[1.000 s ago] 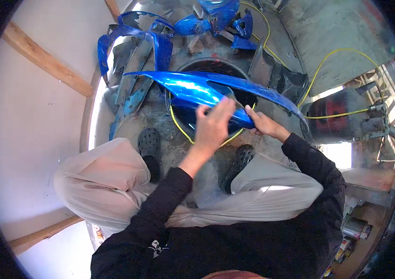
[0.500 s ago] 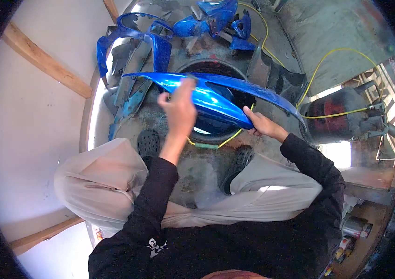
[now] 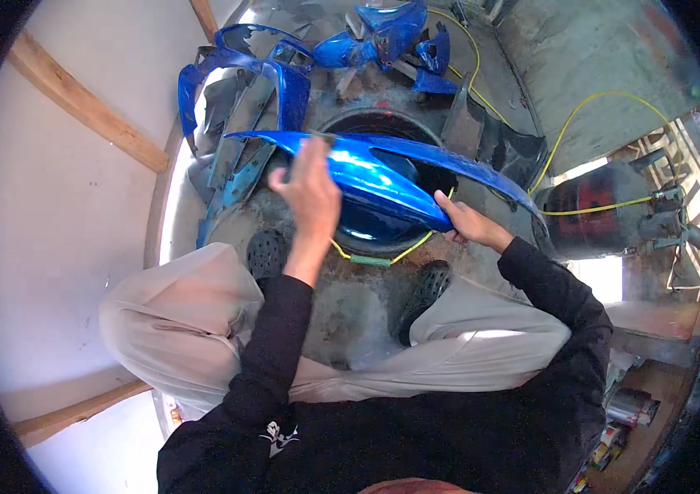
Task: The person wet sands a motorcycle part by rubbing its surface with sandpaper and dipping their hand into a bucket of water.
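A long, glossy blue plastic body panel (image 3: 375,177), pointed at its left end and forked toward the right, is held over a black tub of water. My right hand (image 3: 471,221) grips its lower right end, thumb on top and fingers underneath. On the panel's left part lies my left hand (image 3: 310,193), slightly blurred, with its fingers together and its thumb apart. A small dark piece (image 3: 323,138) shows at those fingertips; what it is I cannot make out. The black round tub (image 3: 416,121) has a yellow cord handle with a green grip (image 3: 369,261).
More blue body panels (image 3: 288,86) lie on the floor at the far left, others (image 3: 383,37) at the far middle. Dark plastic parts (image 3: 482,132) lie right of the tub. A dark tank (image 3: 589,202) with a yellow hose (image 3: 597,209) stands at right. A wooden-framed white wall (image 3: 70,214) rises at left.
My left hand has slid slightly left along the blue panel. The right hand keeps its grip, and the whole view has shifted a little.
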The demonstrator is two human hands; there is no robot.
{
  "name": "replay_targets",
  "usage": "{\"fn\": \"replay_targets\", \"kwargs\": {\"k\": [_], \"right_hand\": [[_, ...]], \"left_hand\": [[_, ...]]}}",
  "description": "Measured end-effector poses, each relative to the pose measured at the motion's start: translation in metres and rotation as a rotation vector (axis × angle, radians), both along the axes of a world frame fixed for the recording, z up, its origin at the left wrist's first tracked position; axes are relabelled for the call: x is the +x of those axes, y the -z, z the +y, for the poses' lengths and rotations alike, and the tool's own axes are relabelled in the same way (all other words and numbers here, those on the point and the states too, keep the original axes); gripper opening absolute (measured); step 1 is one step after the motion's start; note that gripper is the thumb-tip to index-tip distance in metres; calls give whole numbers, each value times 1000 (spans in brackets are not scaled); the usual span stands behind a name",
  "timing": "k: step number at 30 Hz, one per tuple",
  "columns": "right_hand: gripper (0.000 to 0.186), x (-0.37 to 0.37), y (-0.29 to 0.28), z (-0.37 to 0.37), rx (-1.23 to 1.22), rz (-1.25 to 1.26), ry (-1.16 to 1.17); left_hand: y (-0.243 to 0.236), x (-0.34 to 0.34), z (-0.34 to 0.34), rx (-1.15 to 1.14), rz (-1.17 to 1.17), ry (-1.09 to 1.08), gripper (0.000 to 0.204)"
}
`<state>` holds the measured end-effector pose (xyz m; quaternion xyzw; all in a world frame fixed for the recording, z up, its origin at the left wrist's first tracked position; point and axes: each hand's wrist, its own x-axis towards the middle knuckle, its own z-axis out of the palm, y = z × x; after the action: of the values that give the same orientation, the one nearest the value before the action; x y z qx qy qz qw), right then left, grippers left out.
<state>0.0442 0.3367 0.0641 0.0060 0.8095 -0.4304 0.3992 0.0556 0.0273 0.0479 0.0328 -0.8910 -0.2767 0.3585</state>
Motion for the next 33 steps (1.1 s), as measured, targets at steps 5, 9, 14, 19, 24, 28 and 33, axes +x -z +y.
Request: {"fn": "replay_targets", "kwargs": {"k": [5,9,14,19,24,28,33], "right_hand": [[91,3,-5,-2,78,94,-8],[89,8,-6,-5,90,109,44],[89,5,-7,-5,66,140,15],[89,3,-1,0,85,157,-36],[88,5,4,0,71,99,34],[88,4,-1,-2,63,144,8],[90,8,-2,-6,96,123,51]], "left_hand": [[7,30,46,-128,0,515,36],[3,0,-16,-128,-54,170,36],[1,-6,-17,12,4,43,38],[1,32,46,-172,6,573,37],[-5,-19,-39,-15,59,-3,37],[-3,-12,-16,-30,12,99,35],[-1,23,35,-134,-14,528,39]]}}
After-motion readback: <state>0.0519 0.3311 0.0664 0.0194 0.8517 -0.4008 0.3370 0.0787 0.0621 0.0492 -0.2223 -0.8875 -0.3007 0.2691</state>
